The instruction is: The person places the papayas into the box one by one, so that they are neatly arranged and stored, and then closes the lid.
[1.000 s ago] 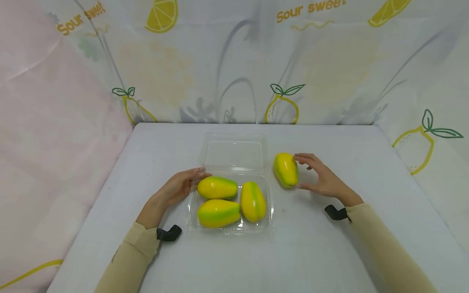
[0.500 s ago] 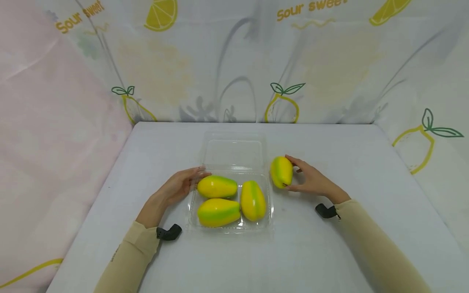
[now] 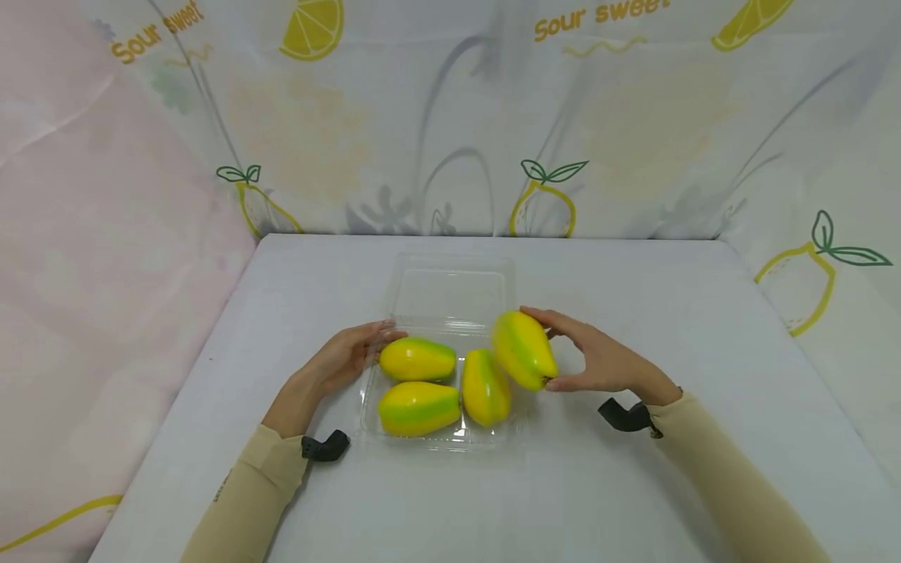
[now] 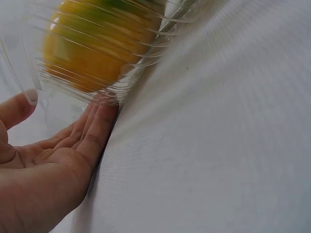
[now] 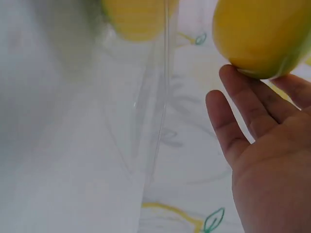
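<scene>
My right hand (image 3: 598, 361) holds a yellow-green papaya (image 3: 524, 349) between thumb and fingers, raised over the right wall of a clear plastic clamshell box (image 3: 445, 444). In the right wrist view the fingertips press against the underside of the held papaya (image 5: 262, 36). Inside the box lie two papayas side by side, a back one (image 3: 417, 360) and a front one (image 3: 419, 409). A third papaya (image 3: 486, 391) stands lengthwise at their right, partly overlapped by the held one. My left hand (image 3: 346, 356) touches the box's left back side, its fingers (image 4: 97, 128) extended low against the ribbed wall and thumb near the rim.
The box's clear lid (image 3: 452, 293) lies folded open toward the back of the white table (image 3: 633, 281). Lemon-printed cloth (image 3: 450, 117) hangs behind the table, and pink cloth (image 3: 113, 258) hangs on the left. Each wrist wears a black camera mount (image 3: 327, 446).
My right hand closed on the loose papaya beside the box, lifted it and carried it left and nearer over the box's right edge. The left hand stayed in place.
</scene>
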Tool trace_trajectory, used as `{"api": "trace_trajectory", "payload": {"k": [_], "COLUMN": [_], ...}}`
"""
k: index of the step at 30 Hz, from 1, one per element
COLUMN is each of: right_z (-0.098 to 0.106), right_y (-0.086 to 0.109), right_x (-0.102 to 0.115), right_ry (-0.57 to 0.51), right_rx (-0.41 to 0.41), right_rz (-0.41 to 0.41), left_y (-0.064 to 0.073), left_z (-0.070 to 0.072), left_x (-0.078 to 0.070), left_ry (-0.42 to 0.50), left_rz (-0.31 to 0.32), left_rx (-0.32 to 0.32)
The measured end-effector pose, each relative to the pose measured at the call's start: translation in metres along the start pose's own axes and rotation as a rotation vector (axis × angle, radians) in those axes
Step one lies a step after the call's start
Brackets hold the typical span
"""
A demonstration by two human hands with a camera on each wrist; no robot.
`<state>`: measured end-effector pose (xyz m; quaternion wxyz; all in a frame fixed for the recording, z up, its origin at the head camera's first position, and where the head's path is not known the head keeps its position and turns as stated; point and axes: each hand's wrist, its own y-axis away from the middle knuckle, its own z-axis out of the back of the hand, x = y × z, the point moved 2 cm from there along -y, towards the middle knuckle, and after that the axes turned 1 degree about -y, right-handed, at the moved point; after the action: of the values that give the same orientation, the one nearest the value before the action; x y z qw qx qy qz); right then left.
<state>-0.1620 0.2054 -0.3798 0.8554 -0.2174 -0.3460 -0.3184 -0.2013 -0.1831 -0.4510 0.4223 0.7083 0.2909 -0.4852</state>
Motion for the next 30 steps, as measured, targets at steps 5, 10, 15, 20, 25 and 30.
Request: {"api": "trace_trajectory", "payload": {"k": [5, 10, 15, 20, 25, 30], "right_z": [-0.027, -0.047, -0.051, -0.051, -0.054, -0.054], "right_y": [-0.018, -0.031, -0.037, -0.038, -0.035, -0.032], "right_x": [0.027, 0.038, 0.041, 0.043, 0.045, 0.045], "right_ry": [-0.086, -0.061, 0.014, 0.081, 0.201, 0.166], "right_rx": [0.222, 0.380, 0.424, 0.444, 0.415, 0.397], "right_rz": [0.191, 0.246, 0.249, 0.225, 0.214, 0.210], "left_y": [0.001, 0.000, 0.000, 0.000, 0.000, -0.001], "left_z": [0.000, 0.000, -0.001, 0.000, 0.000, 0.001], "left_x": [0.001, 0.002, 0.002, 0.001, 0.001, 0.002], "left_ry": [0.019, 0.032, 0.026, 0.021, 0.012, 0.017], "left_rz": [-0.009, -0.032, -0.033, -0.031, -0.031, -0.024], "left_rx": [0.005, 0.009, 0.004, 0.002, 0.003, 0.005]}}
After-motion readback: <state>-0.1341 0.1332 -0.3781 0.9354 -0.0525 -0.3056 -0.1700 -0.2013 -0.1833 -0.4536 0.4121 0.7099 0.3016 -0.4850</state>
